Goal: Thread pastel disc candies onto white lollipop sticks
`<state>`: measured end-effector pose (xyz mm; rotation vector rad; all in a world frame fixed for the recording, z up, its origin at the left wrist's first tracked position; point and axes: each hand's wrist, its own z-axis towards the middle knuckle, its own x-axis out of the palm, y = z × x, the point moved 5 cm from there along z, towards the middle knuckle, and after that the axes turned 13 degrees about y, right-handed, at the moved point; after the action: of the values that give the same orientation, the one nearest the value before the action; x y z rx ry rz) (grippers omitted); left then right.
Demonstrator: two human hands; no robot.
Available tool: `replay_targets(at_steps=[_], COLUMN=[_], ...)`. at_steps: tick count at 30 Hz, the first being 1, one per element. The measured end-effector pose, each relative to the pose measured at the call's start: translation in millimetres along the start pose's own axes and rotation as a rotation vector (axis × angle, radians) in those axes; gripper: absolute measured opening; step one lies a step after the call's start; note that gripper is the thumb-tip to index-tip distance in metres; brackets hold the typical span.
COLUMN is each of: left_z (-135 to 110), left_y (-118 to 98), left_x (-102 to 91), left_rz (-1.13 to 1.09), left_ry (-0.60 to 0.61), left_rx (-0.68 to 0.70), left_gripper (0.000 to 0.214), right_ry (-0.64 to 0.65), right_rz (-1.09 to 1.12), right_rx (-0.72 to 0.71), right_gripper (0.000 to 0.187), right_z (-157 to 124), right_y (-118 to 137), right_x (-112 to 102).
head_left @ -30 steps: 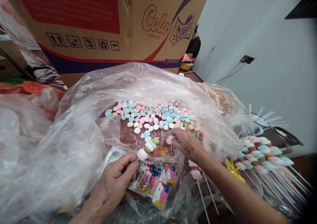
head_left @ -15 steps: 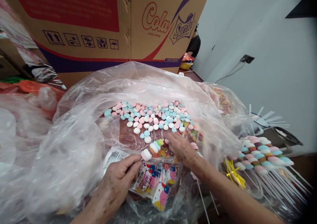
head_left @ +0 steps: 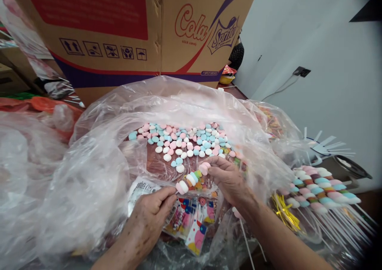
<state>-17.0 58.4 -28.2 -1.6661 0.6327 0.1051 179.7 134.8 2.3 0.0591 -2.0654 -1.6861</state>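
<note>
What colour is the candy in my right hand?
The candy is pink, seen in the head view.

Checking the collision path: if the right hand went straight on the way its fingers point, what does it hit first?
Likely the top of the candy stick that the left hand holds; the right hand, pinching a pink candy, points left at it. Depth unclear.

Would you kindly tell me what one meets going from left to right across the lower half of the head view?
left hand pinching a half-filled candy stick → printed packets → right hand holding a pink candy → yellow twist ties → pile of finished candy sticks
</note>
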Motion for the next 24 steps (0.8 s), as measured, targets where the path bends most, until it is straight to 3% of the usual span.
replay_targets(at_steps=[7, 14, 18, 24], left_z=[0.4, -0.7, 0.3, 3.7], left_y=[0.5, -7.7, -7.2, -6.5], left_x=[-0.7, 4.0, 2.9, 1.8], left_rz=[-0.037, -0.137, -0.147, -0.129], left_ry=[-0.018, -0.002, -0.026, -0.026], left_rx=[-0.033, -0.041, -0.027, -0.019], left_gripper=[0.033, 0.034, 0.038, 0.037], right_ry=[0.016, 0.025, 0.079, 0.171], right_rz=[-0.094, -0.288, -0.542, -0.981], right_rx=[-0.050, -0.054, -0.117, -0.352], right_gripper=[0.018, 0.031, 0.028, 0.032], right_z=[0.7, -4.1, -9.7, -16.1], right_y=[-5.9, -4.0, 6.8, 20.1], right_x=[-6.4, -6.4, 1.3, 17.6])
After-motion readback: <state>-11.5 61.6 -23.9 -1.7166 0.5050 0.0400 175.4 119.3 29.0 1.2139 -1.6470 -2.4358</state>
